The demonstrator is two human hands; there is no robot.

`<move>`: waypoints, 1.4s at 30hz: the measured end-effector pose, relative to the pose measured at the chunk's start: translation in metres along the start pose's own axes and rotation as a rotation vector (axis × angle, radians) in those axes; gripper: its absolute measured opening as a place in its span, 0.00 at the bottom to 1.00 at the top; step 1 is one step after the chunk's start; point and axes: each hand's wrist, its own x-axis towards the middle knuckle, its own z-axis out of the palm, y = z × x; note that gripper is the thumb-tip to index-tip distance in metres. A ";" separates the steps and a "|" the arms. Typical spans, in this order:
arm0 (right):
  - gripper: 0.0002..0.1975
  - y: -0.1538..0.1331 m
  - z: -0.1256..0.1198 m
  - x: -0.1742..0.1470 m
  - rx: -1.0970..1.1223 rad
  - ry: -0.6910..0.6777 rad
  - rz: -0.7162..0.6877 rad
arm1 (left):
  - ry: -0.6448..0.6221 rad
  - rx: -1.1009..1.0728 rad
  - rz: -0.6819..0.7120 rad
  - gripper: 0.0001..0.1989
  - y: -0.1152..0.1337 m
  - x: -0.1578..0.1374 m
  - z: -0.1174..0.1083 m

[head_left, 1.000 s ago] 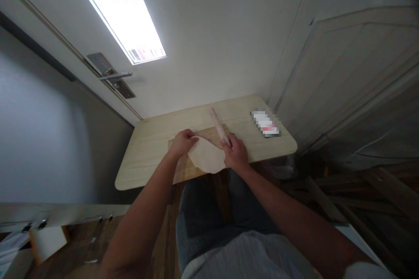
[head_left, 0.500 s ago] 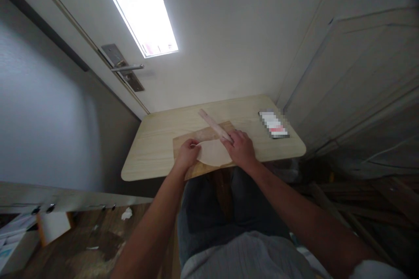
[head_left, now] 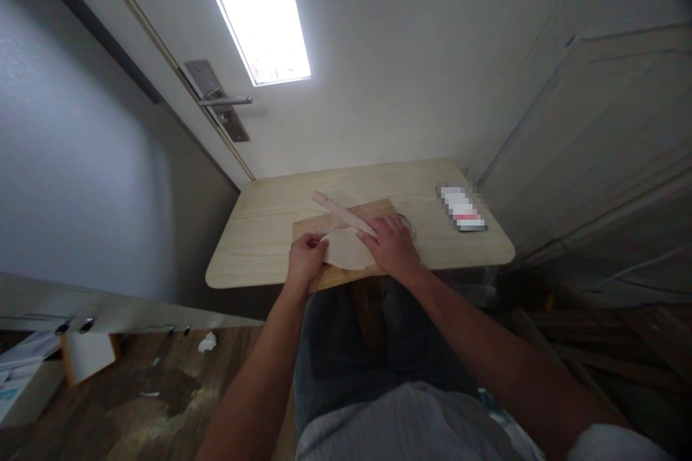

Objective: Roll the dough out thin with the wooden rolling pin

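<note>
A flat, pale rounded sheet of dough [head_left: 346, 251] lies on a wooden cutting board [head_left: 327, 279]. My left hand [head_left: 305, 259] is closed at the dough's left edge, pinching it between thumb and fingers. In my right hand [head_left: 393, 245] is one end of a wooden rolling pin [head_left: 342, 212], gripped at the dough's upper right. The pin slants up to the left, over the far part of the board. My right fingers hide its near end and cover the dough's right edge.
The board rests on a small light-wood table [head_left: 249, 245] against a white door with a metal handle [head_left: 232, 101]. A metal ring [head_left: 408, 225] shows at the board's right end. A blurred-out phone [head_left: 462, 209] lies on the table's right side. Crumpled paper [head_left: 207, 342] is on the floor.
The view has shifted slightly. The rolling pin's far end has swung a little left and lower, and the metal ring now shows beside my right hand. Both hands keep their grip.
</note>
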 end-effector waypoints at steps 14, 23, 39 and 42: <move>0.17 -0.016 -0.005 0.006 -0.027 -0.094 -0.142 | -0.245 0.392 0.281 0.09 0.002 -0.018 -0.018; 0.16 -0.008 -0.002 0.001 -0.012 -0.157 -0.194 | 0.198 0.588 0.532 0.10 0.025 -0.037 -0.058; 0.19 0.026 0.011 0.033 -0.010 0.112 0.105 | -0.115 0.540 0.670 0.15 -0.011 -0.011 -0.045; 0.18 0.030 0.019 0.037 -0.061 0.075 0.139 | -0.131 0.477 0.668 0.15 -0.012 -0.014 -0.038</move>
